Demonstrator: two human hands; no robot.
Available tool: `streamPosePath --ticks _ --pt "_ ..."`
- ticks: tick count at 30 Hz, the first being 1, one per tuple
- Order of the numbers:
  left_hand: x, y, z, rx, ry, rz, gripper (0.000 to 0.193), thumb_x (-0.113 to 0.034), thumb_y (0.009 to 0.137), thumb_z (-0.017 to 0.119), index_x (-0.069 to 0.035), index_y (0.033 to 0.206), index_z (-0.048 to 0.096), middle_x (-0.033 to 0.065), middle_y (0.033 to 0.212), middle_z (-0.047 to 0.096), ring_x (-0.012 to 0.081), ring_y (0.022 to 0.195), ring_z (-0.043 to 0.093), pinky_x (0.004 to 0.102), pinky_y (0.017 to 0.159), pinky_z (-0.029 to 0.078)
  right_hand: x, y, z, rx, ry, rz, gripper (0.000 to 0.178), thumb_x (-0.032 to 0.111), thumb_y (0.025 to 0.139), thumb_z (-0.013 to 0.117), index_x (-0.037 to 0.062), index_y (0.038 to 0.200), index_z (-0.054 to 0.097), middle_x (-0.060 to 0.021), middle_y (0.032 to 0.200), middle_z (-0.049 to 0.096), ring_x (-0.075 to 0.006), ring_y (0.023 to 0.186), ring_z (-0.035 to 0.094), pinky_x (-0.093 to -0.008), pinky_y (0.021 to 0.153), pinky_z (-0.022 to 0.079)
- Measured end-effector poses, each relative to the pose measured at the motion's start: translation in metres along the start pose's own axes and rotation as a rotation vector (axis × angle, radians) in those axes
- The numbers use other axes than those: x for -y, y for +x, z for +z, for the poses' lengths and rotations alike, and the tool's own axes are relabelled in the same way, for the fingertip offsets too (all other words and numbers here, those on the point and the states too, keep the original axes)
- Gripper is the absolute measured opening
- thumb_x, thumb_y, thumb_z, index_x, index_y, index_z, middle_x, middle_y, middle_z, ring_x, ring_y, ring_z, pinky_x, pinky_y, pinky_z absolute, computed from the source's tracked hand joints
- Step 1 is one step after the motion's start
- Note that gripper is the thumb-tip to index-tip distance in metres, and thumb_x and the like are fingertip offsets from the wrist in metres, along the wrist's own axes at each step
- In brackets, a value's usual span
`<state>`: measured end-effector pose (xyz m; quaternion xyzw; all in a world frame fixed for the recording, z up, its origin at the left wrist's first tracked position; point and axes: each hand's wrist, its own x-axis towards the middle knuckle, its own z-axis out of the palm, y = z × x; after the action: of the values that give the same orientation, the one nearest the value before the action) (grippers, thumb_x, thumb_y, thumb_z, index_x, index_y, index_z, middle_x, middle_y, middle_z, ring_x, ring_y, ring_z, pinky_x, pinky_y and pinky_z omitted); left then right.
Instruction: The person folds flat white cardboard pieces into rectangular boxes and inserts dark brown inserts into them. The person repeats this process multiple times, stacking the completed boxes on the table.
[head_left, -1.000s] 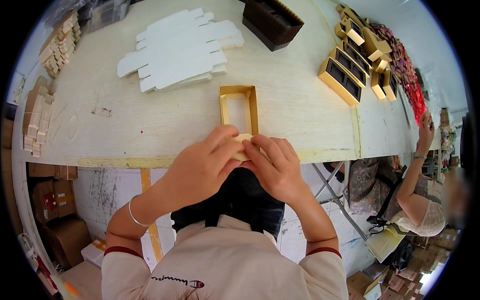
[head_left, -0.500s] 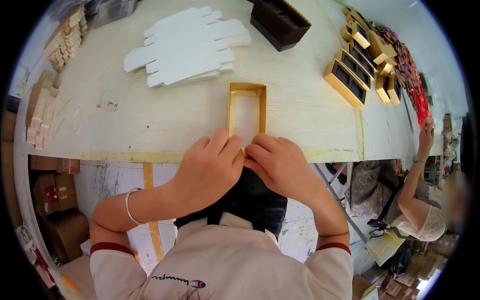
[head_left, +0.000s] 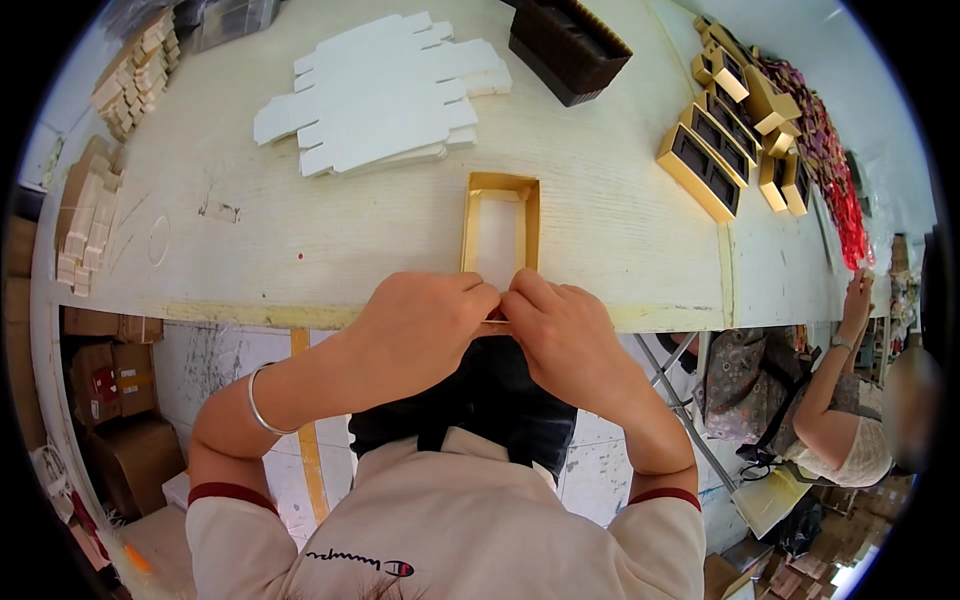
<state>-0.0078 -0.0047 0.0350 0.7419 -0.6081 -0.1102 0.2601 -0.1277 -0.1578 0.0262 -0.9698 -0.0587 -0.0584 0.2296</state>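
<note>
- Across the pale table (head_left: 350, 240), flat white blanks (head_left: 375, 95).
- Gold boxes (head_left: 690, 187), right, holding black inserts (head_left: 706, 172).
- Left hand (head_left: 425, 315), right hand (head_left: 565, 335): fingers narrow, pinching the open gold box (head_left: 534, 225) by its near end.
- That box, front edge: bare inside where visible; end apparently being folded, calling for even pressure.

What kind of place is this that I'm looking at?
Probably a packaging or box-assembly workshop: flat white carton blanks are stacked on the worktable, an open gold box sits at its near edge, and gold boxes with dark inserts are grouped farther right.
</note>
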Motion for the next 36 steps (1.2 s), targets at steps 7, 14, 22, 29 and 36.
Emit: streamPosePath --ticks 7,14,22,29,36 --pt "-0.007 -0.009 0.013 -0.051 0.22 0.059 0.014 -0.006 0.072 0.065 -0.003 0.081 0.056 0.0108 0.075 0.054 0.0292 0.068 0.058 0.0358 0.055 0.048 0.0 0.003 -0.004 -0.004 0.075 -0.009 0.014 -0.002 0.072 0.062 0.0013 0.083 0.054 -0.0109 0.084 0.049 -0.0282 0.077 0.057 -0.0377 0.063 0.047" --pt "-0.001 -0.001 0.0 0.146 0.032 -0.04 0.017 -0.013 0.078 0.068 -0.004 0.088 0.057 0.0094 0.08 0.056 0.0276 0.074 0.059 0.0348 0.059 0.048 -0.002 0.007 -0.006 0.043 0.069 0.013 0.012 0.003 0.077 0.065 0.0015 0.082 0.055 -0.011 0.086 0.049 -0.0292 0.075 0.057 -0.0385 0.063 0.048" --pt "0.025 0.016 -0.054 -0.051 0.079 0.167 0.075 -0.026 0.067 0.081 -0.017 0.134 0.05 0.0128 0.145 0.035 0.0345 0.126 0.042 0.0451 0.103 0.038 -0.042 0.045 -0.088 -0.2 0.297 0.194 0.019 0.011 0.078 0.071 0.0047 0.095 0.064 -0.0103 0.109 0.061 -0.0255 0.082 0.06 -0.0331 0.069 0.049" --pt "0.057 0.046 -0.036 0.061 0.213 0.192 0.076 -0.029 0.065 0.082 -0.009 0.131 0.051 0.0121 0.131 0.05 0.0311 0.128 0.041 0.0459 0.111 0.027 -0.126 0.129 -0.088 -0.463 -0.575 0.107 0.011 0.013 0.08 0.068 0.0028 0.081 0.065 -0.0113 0.092 0.065 -0.0292 0.08 0.06 -0.0391 0.069 0.05" --pt "0.034 0.024 -0.009 -0.041 0.082 -0.051 0.072 -0.039 0.061 0.082 -0.005 0.118 0.055 0.0098 0.105 0.055 0.0286 0.105 0.05 0.0408 0.096 0.038 -0.125 0.139 -0.104 -0.366 -0.333 0.345 0.02 0.018 0.076 0.074 0.0008 0.076 0.064 -0.0152 0.081 0.064 -0.0309 0.077 0.061 -0.0396 0.067 0.049"
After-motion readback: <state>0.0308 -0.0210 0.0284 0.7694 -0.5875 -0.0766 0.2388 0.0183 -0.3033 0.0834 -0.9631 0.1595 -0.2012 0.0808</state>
